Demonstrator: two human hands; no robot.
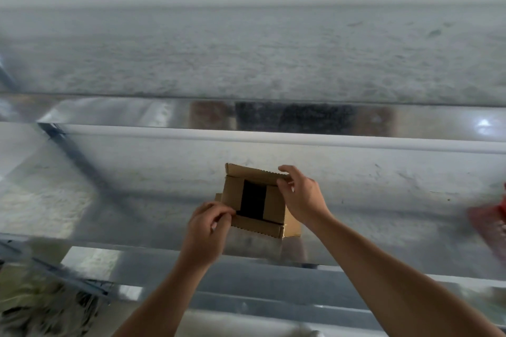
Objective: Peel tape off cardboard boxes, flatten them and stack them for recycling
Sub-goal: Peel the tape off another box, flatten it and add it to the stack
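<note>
Cardboard box (272, 206) sits on the metal surface (137, 172), just toward 6 o'clock from the centre of the view, its top open on a dark interior. My left hand (208, 230), at the box's 7 o'clock, pinches the left end of the near flap (257, 225) with curled fingers. My right hand (301, 197), at 2 o'clock, pinches the right end of the raised far flap (252, 172). Whether tape lies between the fingers cannot be told. A blurred red object (490, 223) lies well apart at 3 o'clock.
</note>
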